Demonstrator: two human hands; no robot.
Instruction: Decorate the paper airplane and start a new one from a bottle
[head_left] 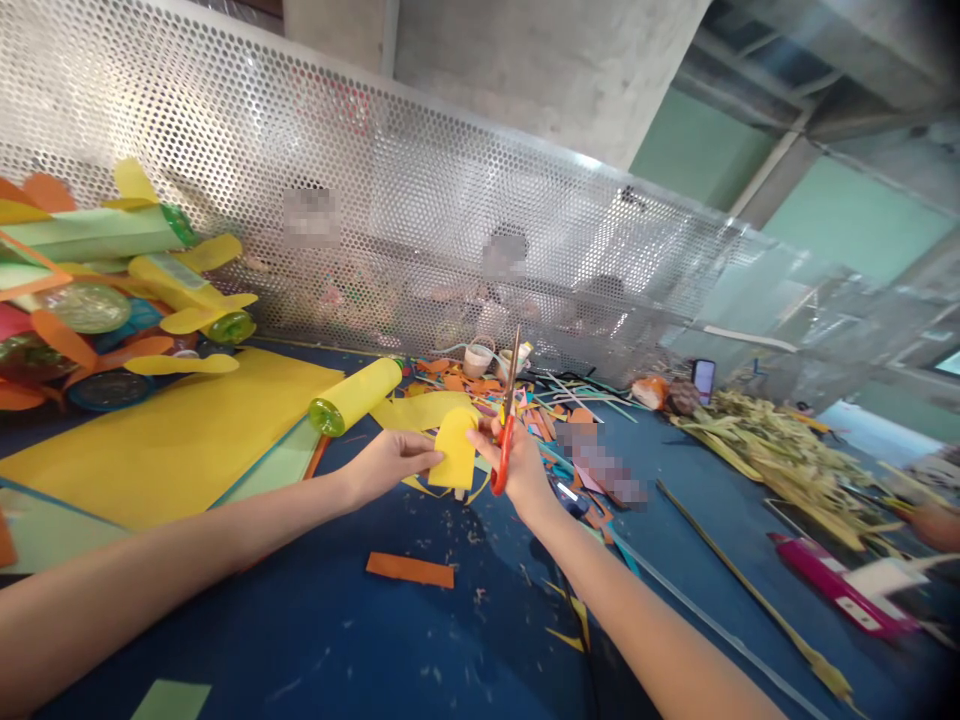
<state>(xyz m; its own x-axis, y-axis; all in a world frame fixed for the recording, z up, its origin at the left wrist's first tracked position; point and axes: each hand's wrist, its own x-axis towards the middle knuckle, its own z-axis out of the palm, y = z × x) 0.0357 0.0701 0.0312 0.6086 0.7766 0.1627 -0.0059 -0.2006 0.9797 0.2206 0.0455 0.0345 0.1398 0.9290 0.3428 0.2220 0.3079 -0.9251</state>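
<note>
My left hand (391,466) pinches the left edge of a small yellow paper piece (454,455) with a rounded top. At the piece's right edge, the fingers of my right hand (517,465) touch it while also holding red-handled scissors (504,460), whose blades point up and away. Just behind the paper lies a yellow paper strip (427,410), beside a yellow-wrapped bottle (356,397) with a green base. Below my hands, an orange paper strip (410,570) rests on the blue table (337,620).
Large yellow sheets (180,430) and paper-covered bottles (105,240) with petal shapes fill the left. Coloured scraps (547,420) lie behind my hands. Dry husks (765,440), a stick (750,590) and a magenta power strip (840,590) are on the right. A perforated metal panel (420,200) stands behind.
</note>
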